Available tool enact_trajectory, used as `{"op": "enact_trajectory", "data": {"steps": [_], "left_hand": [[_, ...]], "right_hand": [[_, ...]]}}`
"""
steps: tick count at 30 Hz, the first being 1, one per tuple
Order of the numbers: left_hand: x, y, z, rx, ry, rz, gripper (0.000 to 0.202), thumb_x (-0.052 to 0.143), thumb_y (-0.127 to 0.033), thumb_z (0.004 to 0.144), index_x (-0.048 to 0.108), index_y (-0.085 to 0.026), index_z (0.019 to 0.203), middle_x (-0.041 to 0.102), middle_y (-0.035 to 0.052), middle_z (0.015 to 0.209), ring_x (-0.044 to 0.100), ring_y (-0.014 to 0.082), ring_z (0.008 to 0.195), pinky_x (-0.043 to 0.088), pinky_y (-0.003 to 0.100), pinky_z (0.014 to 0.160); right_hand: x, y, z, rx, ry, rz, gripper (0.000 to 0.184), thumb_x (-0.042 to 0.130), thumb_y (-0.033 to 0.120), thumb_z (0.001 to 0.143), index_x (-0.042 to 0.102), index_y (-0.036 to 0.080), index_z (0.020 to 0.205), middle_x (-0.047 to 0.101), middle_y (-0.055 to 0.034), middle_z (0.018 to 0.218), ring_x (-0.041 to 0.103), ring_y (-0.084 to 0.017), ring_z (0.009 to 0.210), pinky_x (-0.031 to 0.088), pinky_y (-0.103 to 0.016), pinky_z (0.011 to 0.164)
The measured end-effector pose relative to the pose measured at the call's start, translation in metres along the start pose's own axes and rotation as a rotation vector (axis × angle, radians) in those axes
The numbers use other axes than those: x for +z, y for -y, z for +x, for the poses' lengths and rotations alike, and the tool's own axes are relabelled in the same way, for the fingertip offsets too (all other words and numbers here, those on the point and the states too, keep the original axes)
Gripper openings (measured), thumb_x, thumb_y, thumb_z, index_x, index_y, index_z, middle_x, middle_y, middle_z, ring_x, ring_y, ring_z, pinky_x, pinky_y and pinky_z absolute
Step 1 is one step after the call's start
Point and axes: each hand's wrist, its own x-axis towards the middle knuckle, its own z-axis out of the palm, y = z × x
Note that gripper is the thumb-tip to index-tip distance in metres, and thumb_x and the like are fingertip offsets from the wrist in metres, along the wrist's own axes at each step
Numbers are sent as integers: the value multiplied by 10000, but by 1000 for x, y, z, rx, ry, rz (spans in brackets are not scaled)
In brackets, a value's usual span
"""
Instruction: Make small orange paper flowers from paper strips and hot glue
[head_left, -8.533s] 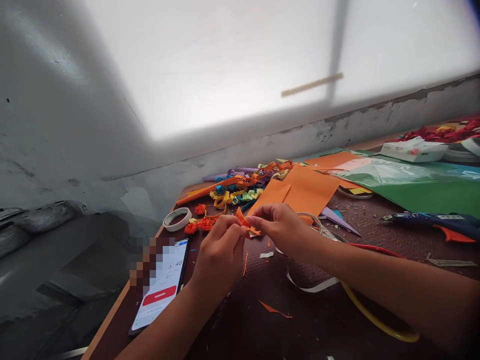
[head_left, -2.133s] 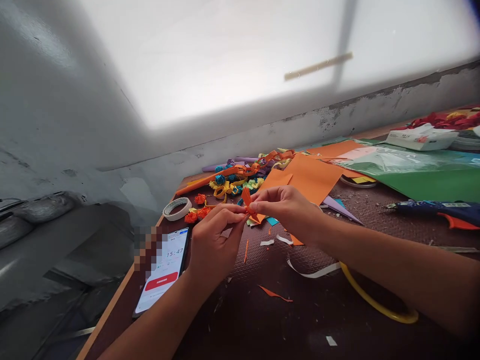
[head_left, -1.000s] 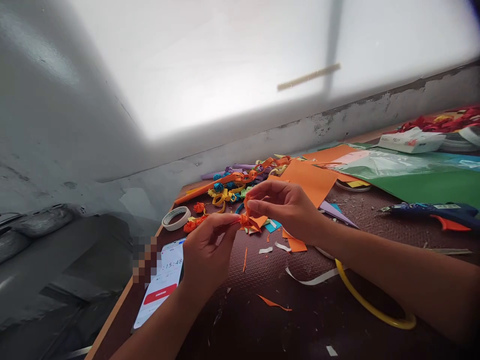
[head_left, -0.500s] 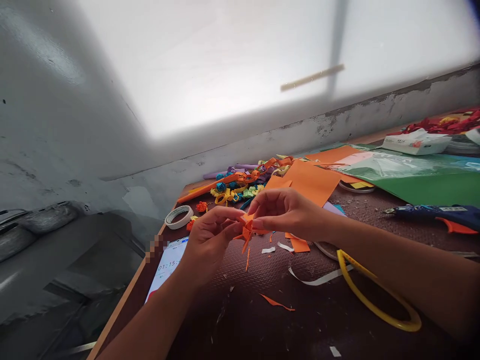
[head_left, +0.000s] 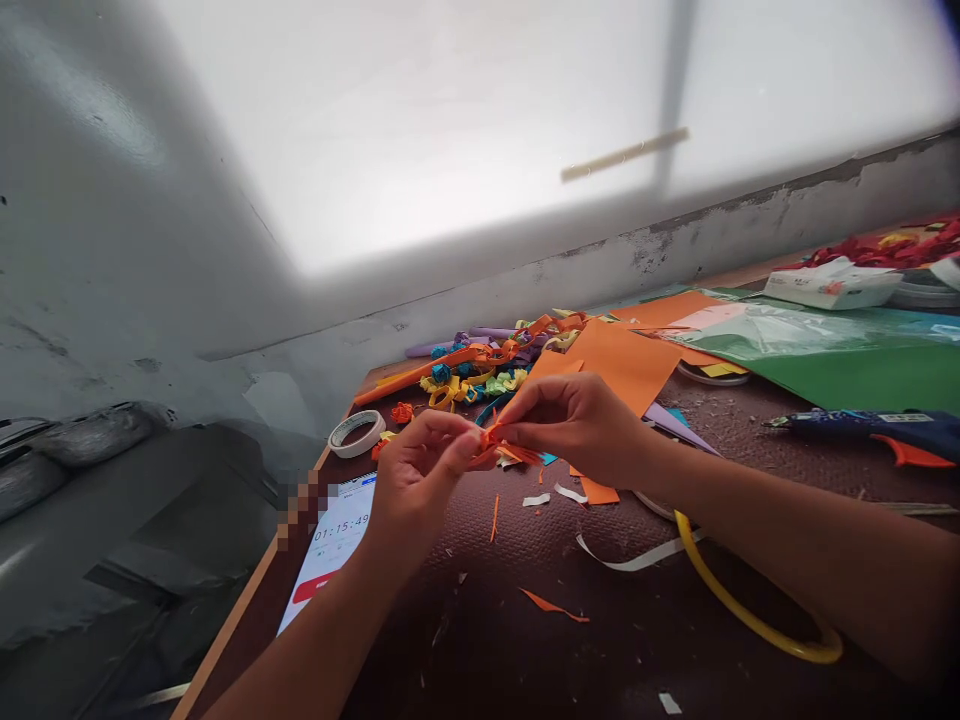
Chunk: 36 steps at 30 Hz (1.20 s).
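Observation:
Between my two hands, above the brown tabletop (head_left: 465, 640), is a small folded piece of orange paper (head_left: 487, 440). My left hand (head_left: 424, 480) pinches it from the left, thumb against fingers. From the right, my right hand (head_left: 574, 425) grips its other side with thumb and fingertips pressed together. Most of the folded paper is hidden by the fingertips. A phone (head_left: 330, 540) with a running timer lies beside my left forearm, and a yellow ring (head_left: 757, 610) lies partly under my right forearm.
Tape roll (head_left: 357, 434) at the left edge. Behind my hands are coloured paper chains (head_left: 480, 375) and orange sheets (head_left: 622, 360). A blue glue gun (head_left: 870, 425), green sheets (head_left: 847, 365) and a tissue pack (head_left: 832, 285) lie to the right. Paper scraps (head_left: 555, 605) dot the table.
The orange paper has been turned and squeezed between my fingers, so less of it shows. My left thumb has moved up over it. My left forearm has shifted slightly, uncovering more of the phone.

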Motion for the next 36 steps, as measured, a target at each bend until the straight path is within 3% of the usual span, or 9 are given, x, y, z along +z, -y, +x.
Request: {"op": "enact_trajectory", "data": {"steps": [3, 8, 12, 16, 25, 36], "left_hand": [[3, 2, -2, 57, 1, 157, 108, 753, -248, 851, 678, -187, 897, 697, 12, 856, 708, 134, 773, 617, 264, 735], [5, 6, -4, 431, -138, 457, 80, 705, -150, 860, 670, -211, 897, 683, 44, 1053, 673, 190, 1049, 610, 329, 855], [5, 2, -6, 585, -151, 718, 121, 703, -107, 856, 715, -223, 885, 708, 20, 1010, 687, 167, 994, 572, 350, 936], [7, 0, -7, 604, -148, 762, 133, 710, -110, 855, 706, -226, 920, 699, 27, 1051, 685, 170, 1010, 556, 359, 961], [9, 3, -9, 631, -168, 911, 83, 699, -147, 857, 699, -211, 911, 656, 78, 1106, 662, 218, 999, 543, 400, 910], [10, 3, -8, 561, -183, 943, 110, 697, -181, 857, 747, -228, 944, 706, 84, 1110, 682, 256, 1030, 556, 454, 939]], "right_hand": [[1, 0, 1, -10, -21, -31, 285, 828, 395, 774, 724, 158, 891, 717, -50, 784, 648, -126, 634, 524, -261, 554], [6, 1, 0, -37, -96, -73, 320, 847, 369, 742, 713, 158, 940, 714, -40, 797, 652, -126, 647, 509, -245, 544], [10, 0, -4, -23, -109, -134, 267, 793, 364, 802, 738, 163, 968, 690, -12, 691, 620, -116, 593, 482, -238, 522], [12, 0, -6, 0, -130, -266, 236, 713, 389, 869, 761, 161, 905, 726, -50, 751, 653, -145, 659, 520, -274, 600], [15, -1, -9, 48, -222, -399, 272, 732, 436, 839, 733, 164, 827, 730, -53, 747, 640, -157, 624, 469, -266, 519], [18, -2, -9, 2, -178, -339, 223, 710, 388, 875, 737, 169, 904, 753, -62, 823, 670, -169, 688, 530, -290, 607]]}}
